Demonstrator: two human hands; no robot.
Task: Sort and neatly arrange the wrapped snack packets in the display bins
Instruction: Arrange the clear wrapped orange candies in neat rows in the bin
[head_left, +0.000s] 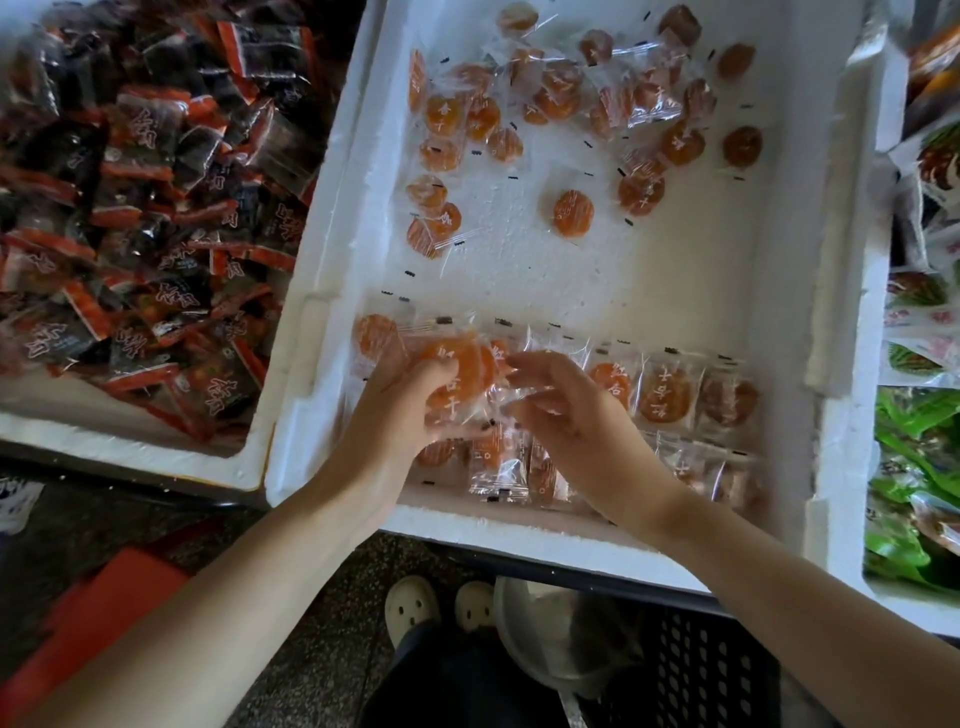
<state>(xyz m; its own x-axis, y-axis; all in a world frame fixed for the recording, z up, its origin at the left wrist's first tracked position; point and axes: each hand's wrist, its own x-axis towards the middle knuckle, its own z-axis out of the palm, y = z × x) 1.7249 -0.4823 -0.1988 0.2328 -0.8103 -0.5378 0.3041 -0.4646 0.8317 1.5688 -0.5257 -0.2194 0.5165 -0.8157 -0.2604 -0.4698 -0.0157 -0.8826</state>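
A white foam bin (841, 291) holds clear-wrapped orange snack packets. Several lie loose at the far end (571, 104), one alone in the middle (573, 213). Along the near wall, packets stand in tidy rows (670, 395). My left hand (400, 410) grips a small stack of orange packets (460, 364) at the left end of the near row. My right hand (566, 415) hovers just right of that stack, fingers curled, fingertips touching the clear wrapper edges. The packets under both hands are partly hidden.
A second foam bin (130, 436) at left is heaped with dark red-and-black packets (145, 208). At right are green and mixed packets (914, 467). Below the bin edge I see shoes (415, 608), a pale bowl (545, 639), a black crate (701, 665) and a red object (93, 613).
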